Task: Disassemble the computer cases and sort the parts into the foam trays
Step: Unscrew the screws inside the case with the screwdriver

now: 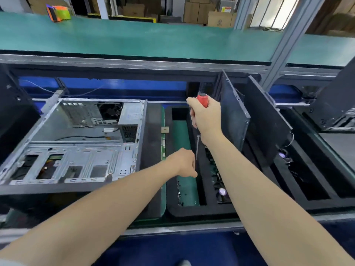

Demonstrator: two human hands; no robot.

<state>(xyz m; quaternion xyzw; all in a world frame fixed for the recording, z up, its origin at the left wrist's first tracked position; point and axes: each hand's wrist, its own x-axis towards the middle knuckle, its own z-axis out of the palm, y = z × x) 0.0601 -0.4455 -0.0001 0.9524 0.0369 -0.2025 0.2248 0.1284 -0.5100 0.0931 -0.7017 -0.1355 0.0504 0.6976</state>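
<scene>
An opened grey metal computer case (76,143) lies on its side at the left, its power supply and rear fan still inside. To its right stands a black foam tray (199,213) with long slots. My right hand (206,117) grips a red-handled screwdriver (202,99) upright, its thin shaft pointing down over the tray. My left hand (184,163) hovers over the tray's left slot, fingers curled downward close to the shaft's tip; whether it pinches anything is hidden. Small screws (180,191) lie in that green-bottomed slot. A circuit board (217,177) lies in the adjacent slot.
Two black side panels (232,112) (267,120) stand on edge in the tray's right slots. Another black case (334,104) sits at far right, one more at the far left edge (13,112). A green shelf (134,39) runs overhead behind.
</scene>
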